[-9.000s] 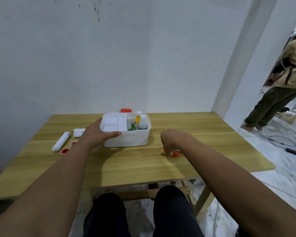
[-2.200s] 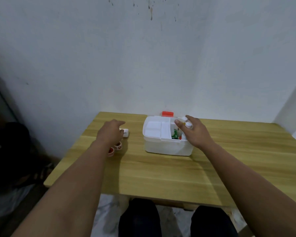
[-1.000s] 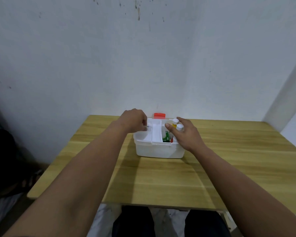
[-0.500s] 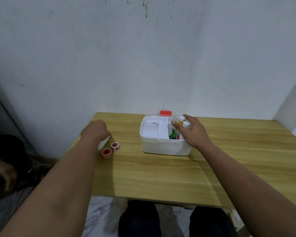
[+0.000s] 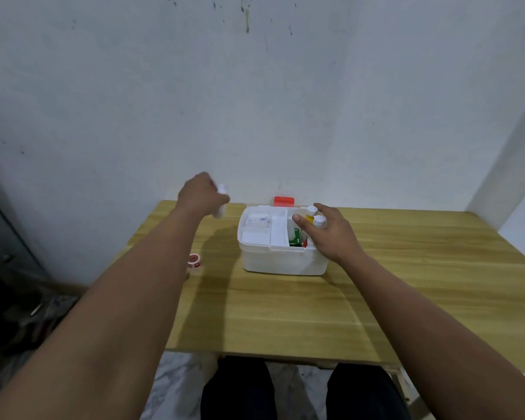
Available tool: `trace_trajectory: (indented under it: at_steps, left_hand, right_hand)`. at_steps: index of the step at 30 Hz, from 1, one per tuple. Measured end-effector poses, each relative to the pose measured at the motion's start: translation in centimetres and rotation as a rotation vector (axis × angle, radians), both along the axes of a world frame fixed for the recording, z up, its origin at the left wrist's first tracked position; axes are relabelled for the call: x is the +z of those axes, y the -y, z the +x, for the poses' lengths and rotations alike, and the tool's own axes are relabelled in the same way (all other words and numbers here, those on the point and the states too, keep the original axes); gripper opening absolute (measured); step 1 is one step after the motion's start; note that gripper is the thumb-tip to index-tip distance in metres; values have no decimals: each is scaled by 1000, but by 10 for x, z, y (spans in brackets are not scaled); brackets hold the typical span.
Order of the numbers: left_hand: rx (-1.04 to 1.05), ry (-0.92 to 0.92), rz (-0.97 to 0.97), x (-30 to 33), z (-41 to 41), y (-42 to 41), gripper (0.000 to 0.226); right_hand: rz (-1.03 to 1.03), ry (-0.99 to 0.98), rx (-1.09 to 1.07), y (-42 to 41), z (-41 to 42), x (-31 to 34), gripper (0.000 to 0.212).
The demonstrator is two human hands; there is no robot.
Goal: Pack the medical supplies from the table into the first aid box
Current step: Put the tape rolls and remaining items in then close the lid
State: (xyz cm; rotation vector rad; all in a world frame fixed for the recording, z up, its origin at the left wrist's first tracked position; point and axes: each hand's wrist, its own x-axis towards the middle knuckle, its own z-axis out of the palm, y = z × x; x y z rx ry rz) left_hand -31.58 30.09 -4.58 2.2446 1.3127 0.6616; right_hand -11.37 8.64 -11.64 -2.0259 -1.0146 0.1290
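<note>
The white first aid box (image 5: 281, 263) stands open on the wooden table (image 5: 285, 313), with a white tray insert on its left side and bottles plus a green item on its right. My left hand (image 5: 201, 195) is raised above the table to the left of the box, closed around a white roll (image 5: 222, 200) that looks blurred. My right hand (image 5: 328, 234) rests on the box's right rim, fingers spread beside two white-capped bottles (image 5: 315, 217). A small red-and-white tape roll (image 5: 194, 261) lies on the table at the left, partly behind my left forearm.
A red latch (image 5: 284, 201) sticks up at the box's back edge. The table's back edge meets a white wall. Dark clutter lies on the floor at the left. My knees show under the front edge.
My left hand has lifted from the table's left side with the white roll and moved up and right toward the box. The right hand stays on the box.
</note>
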Motion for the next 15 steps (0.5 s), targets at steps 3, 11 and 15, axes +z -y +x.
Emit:
trace_trajectory:
  at_steps: [3, 11, 15]
  left_hand:
    - [-143, -35, 25, 20, 42, 30, 29]
    - [-287, -356, 119, -9, 96, 75, 30]
    - [-283, -344, 156, -16, 90, 74, 24]
  right_hand:
    - [-8, 3, 9, 0, 1, -1, 87]
    - [5, -3, 12, 0, 1, -1, 90]
    - [-3, -2, 12, -1, 5, -3, 92]
